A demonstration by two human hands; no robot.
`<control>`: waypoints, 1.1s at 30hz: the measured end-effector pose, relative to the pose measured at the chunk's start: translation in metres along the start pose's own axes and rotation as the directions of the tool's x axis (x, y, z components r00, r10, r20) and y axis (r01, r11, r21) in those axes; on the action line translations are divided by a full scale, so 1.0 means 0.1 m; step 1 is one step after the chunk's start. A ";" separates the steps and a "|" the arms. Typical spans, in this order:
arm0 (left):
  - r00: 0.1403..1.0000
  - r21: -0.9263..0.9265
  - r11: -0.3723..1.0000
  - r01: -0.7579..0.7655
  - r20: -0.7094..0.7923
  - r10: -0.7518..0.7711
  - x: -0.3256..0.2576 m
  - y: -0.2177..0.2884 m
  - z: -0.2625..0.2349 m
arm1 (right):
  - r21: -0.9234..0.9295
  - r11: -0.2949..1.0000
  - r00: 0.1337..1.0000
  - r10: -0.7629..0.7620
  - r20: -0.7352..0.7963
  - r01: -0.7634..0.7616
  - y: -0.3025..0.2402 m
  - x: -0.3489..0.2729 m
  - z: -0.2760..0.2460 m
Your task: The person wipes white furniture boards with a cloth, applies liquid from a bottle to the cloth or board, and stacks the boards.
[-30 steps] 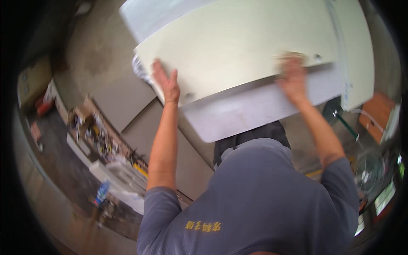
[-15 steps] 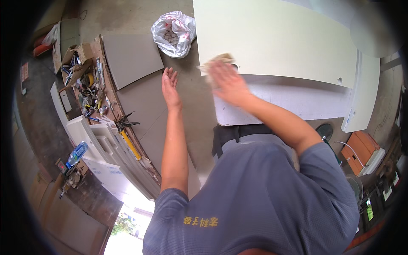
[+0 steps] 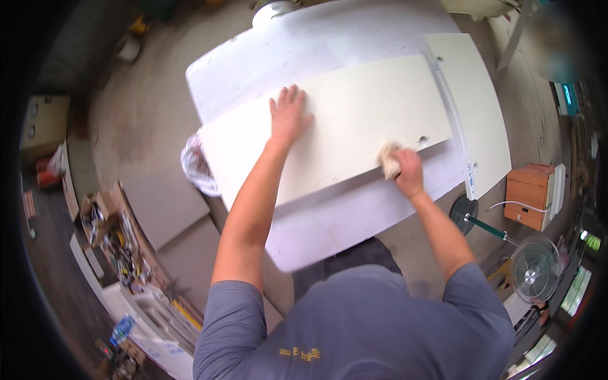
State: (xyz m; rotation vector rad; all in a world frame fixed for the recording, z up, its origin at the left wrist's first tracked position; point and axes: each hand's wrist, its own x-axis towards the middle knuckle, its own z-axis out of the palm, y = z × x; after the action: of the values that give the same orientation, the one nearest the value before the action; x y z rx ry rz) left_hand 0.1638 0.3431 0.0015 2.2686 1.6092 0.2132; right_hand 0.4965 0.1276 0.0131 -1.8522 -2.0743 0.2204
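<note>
A long white panel [image 3: 361, 101] lies across a pale worktable [image 3: 316, 237]. My left hand [image 3: 291, 115] rests flat on the panel's upper face, left of its middle, fingers spread. At the panel's near edge, toward its right end, my right hand [image 3: 410, 172] grips a crumpled beige cloth [image 3: 388, 159] against the edge. Just right of the cloth a round hole [image 3: 422, 140] shows in the panel. A second white panel [image 3: 476, 114] lies crosswise beyond the right end of the first.
A white plastic bag [image 3: 197, 166] sits below the panel's left end. Grey boards [image 3: 161, 206] and a bench of loose tools [image 3: 123, 247] stand at the left. At the right are a standing fan [image 3: 531, 269] and an orange-brown cabinet [image 3: 527, 196].
My view has swung to the right. My left hand has come down from the air onto the panel. My right hand has carried the cloth from the panel's left end to near its right end.
</note>
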 end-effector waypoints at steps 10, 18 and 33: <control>0.957 0.122 0.972 0.201 0.185 -0.222 1.07 0.46 0.17 | 0.612 -0.579 0.465 0.401 0.789 -0.539 -0.04 -0.41 0.26; 0.990 -0.032 0.990 0.137 -0.042 -0.138 -0.32 0.94 0.61 | 0.643 -0.622 0.389 0.512 0.766 -0.447 -0.09 -1.19 -0.10; 0.825 0.118 0.921 -0.372 0.496 0.270 -2.71 1.91 0.62 | 0.550 -0.684 0.171 0.542 0.823 -0.479 -0.34 -1.20 -0.18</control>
State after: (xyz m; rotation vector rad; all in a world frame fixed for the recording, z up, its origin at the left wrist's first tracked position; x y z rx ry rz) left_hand 0.2587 0.0211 0.0352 2.4870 1.0281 -0.4260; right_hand 0.4818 0.0025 0.0231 -1.5175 0.4551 1.4900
